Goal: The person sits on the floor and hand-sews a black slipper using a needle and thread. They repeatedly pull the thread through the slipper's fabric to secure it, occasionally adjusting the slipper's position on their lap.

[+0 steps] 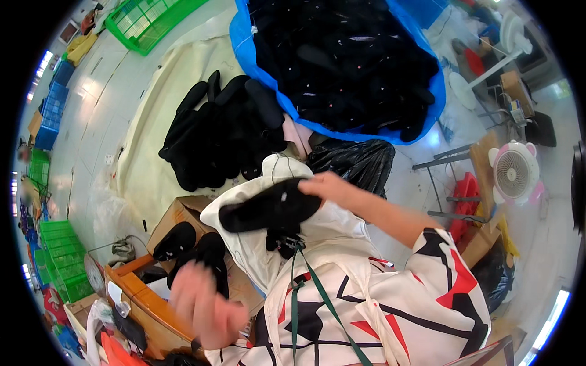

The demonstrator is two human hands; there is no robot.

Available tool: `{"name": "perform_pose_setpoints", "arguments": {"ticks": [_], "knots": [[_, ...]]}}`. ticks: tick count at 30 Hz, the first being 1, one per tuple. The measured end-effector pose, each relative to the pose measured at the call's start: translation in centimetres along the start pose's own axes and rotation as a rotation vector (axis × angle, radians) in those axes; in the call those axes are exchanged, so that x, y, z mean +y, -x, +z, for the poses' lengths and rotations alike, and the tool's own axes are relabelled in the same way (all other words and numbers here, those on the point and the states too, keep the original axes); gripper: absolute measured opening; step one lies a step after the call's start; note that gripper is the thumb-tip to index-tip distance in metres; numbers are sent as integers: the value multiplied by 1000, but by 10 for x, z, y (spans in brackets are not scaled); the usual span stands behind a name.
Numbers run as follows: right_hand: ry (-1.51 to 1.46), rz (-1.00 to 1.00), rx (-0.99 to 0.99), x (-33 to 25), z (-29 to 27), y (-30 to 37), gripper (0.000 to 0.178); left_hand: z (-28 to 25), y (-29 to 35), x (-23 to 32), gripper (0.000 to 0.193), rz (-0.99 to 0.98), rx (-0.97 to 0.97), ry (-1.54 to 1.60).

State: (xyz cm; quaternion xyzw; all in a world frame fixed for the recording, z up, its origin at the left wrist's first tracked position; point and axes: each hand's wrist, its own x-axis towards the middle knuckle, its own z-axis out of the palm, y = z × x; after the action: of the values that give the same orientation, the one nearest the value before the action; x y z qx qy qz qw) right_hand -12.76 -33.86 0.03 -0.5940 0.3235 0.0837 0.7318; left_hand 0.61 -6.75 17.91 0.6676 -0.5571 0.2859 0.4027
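My right hand [329, 188] is closed on the heel end of a black slipper [262, 206], which lies level above the white cloth [247, 244] over my lap. A small pale spot shows on the slipper. Under it, another black object [281, 244] is partly covered. My left hand [204, 308] is blurred by motion at the lower left, and its fingers cannot be read. Beyond it, more black slippers [175, 241] rest in an open cardboard box [177, 210].
A blue sack [278, 100] full of black slippers stands ahead. Left of it, a heap of black slippers [223, 134] lies on a cream sheet [143, 152]. A wooden stool [143, 299] is at the lower left, a white-and-pink fan [514, 172] at the right.
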Motion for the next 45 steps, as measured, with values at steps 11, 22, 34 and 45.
{"name": "perform_pose_setpoints", "arguments": {"ticks": [11, 22, 34, 45], "knots": [[-168, -781, 420, -183, -115, -30, 23, 0, -65, -3, 39, 512, 850, 191], [-72, -450, 216, -46, -15, -29, 20, 9, -58, -14, 37, 394, 842, 235], [-47, -357, 127, -46, 24, 3, 12, 10, -51, -15, 36, 325, 835, 220], [-133, -359, 3, -36, 48, 10, 13, 10, -47, -15, 35, 275, 832, 211]]}}
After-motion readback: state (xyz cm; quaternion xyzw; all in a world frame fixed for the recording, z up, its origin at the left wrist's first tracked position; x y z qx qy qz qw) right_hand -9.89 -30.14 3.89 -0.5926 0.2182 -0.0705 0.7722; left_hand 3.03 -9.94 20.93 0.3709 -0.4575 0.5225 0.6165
